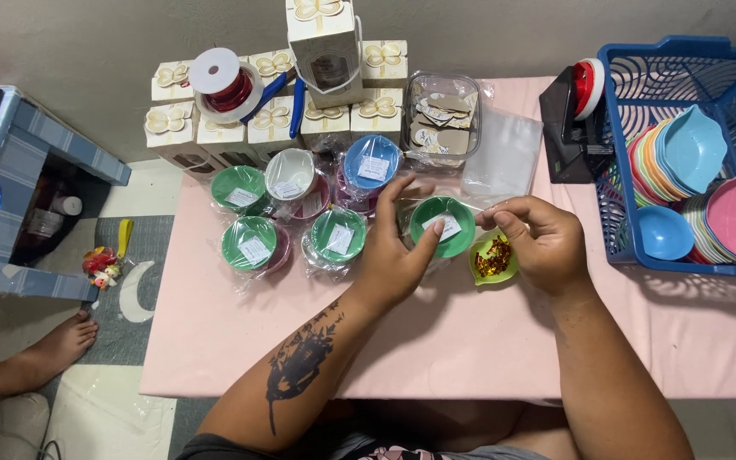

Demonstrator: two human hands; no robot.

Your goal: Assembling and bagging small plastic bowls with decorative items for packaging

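A: Surface?
B: Low table (436,341), pink cloth cover, front half bare.

A: Items on it, rear left?
B: Small cream gift boxes (276,115), stacked in rows; red ribbon spool (225,83) on top.

A: Mid?
B: Wrapped bowls w/ white labels: green (250,242), white (290,175), blue (371,161), plus green one (442,226) nr centre. Just beside it, small yellow-green dish (492,259) w/ red-gold bits. Clear tub (442,117) of card tags, clear bags (504,153) next to it.

A: Right?
B: Black tape dispenser (568,128); blue basket (683,60) w/ coloured dishes.
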